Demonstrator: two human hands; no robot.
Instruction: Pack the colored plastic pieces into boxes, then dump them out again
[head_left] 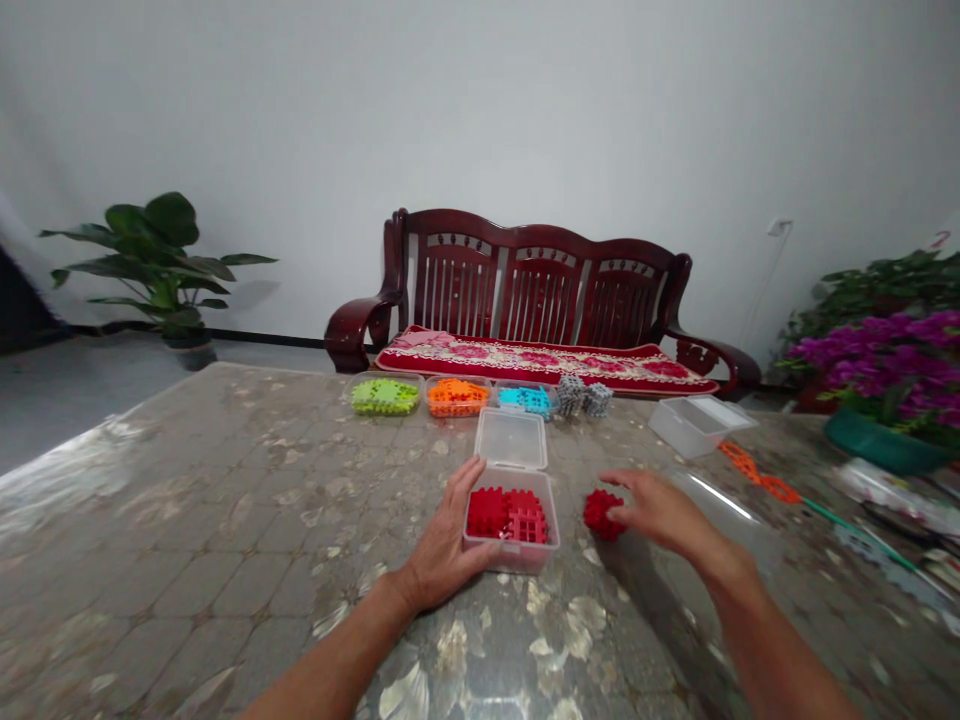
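Observation:
My left hand (442,545) grips the left side of a clear plastic box (553,545), thumb along its front and fingers up the far left edge. Red interlocking plastic pieces (489,512) fill the box, and its hinged lid (511,438) lies folded back, away from me. To the right of the box, my right hand (654,508) is closed around a small red cube (600,515) built of notched pieces. The thumb overlaps the cube's right side, with the other fingers above and behind it. Whether the cube touches the table is unclear.
Boxes of green pieces (385,397), orange pieces (457,396) and blue pieces (526,401) line the table's far edge beside grey cubes (581,395). A clear container (694,425), orange-handled item (757,475) and flower pot (889,445) stand right. Behind is a wooden bench (540,265).

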